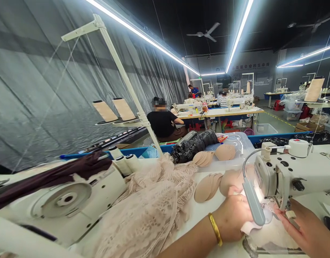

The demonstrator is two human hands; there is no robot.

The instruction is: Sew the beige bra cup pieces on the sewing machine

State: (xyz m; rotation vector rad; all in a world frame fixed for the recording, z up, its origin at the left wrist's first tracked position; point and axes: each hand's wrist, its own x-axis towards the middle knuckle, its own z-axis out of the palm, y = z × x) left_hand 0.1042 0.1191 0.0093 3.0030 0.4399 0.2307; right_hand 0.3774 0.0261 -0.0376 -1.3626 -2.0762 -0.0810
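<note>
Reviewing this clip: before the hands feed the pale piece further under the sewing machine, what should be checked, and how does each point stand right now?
1. Left hand flat on the pale fabric piece: ok, it presses the piece down beside the needle area.
2. Right hand guiding from the other side: ok, its fingers touch the piece near the presser foot.
3. Fingers away from the needle: cannot tell, the lamp and glare hide the needle.
4. Work area lit: ok, the lamp shines on the piece.
5. Lace pile kept away from the sewing machine: ok, it lies apart to the left.
6. Foam cups within reach: ok, stacked behind the left hand.
</note>
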